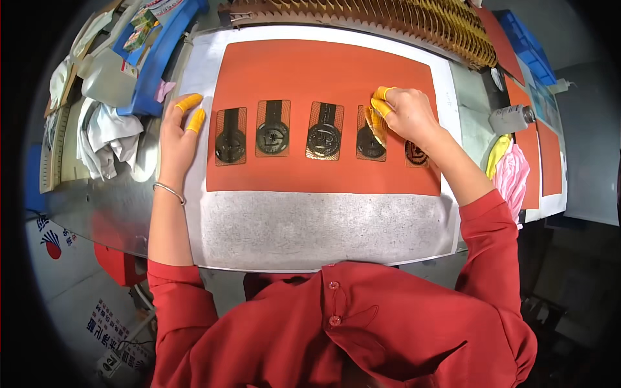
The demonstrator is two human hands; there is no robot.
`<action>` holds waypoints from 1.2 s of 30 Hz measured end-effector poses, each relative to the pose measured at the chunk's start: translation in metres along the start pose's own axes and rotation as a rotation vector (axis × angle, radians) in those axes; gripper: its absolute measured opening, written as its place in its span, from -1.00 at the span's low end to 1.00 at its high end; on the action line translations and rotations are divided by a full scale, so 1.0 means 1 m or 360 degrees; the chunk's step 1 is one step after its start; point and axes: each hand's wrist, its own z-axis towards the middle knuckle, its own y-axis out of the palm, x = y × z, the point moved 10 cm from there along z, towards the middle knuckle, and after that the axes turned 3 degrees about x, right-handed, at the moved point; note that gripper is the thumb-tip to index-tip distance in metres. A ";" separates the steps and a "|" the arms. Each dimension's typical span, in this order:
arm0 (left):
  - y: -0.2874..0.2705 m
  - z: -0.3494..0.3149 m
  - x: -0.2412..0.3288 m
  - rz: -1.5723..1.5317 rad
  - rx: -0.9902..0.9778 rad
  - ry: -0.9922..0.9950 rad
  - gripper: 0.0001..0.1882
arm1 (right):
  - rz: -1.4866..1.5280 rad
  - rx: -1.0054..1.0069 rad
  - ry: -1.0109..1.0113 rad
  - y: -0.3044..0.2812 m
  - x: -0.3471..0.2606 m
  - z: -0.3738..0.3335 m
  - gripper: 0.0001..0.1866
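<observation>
On a white board (323, 226) lies an orange sheet (291, 71) bearing a row of several thin rectangular plates, each patterned with a dark medal-like disc and ribbon, such as the middle plate (324, 131). My right hand (411, 115), with yellow finger cots, pinches a thin gold-coloured piece (376, 126) tilted over the fourth plate (370, 147). The rightmost plate (416, 154) is partly hidden beneath that forearm. At the sheet's left edge rests my left hand (178, 132), thumb and forefinger apart in yellow finger cots, holding nothing.
A long rack of gold-coloured thin plates (369, 19) stands along the far side. At left are a blue tray (152, 71), a white cloth (107, 139) and a ruler (55, 149). A grey bottle (511, 120) and a pink cloth (512, 174) sit at right.
</observation>
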 end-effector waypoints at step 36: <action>-0.004 0.001 0.002 0.0077 0.0030 0.0033 -0.76 | 0.0018 -0.0026 -0.0108 -0.008 -0.013 -0.009 -0.87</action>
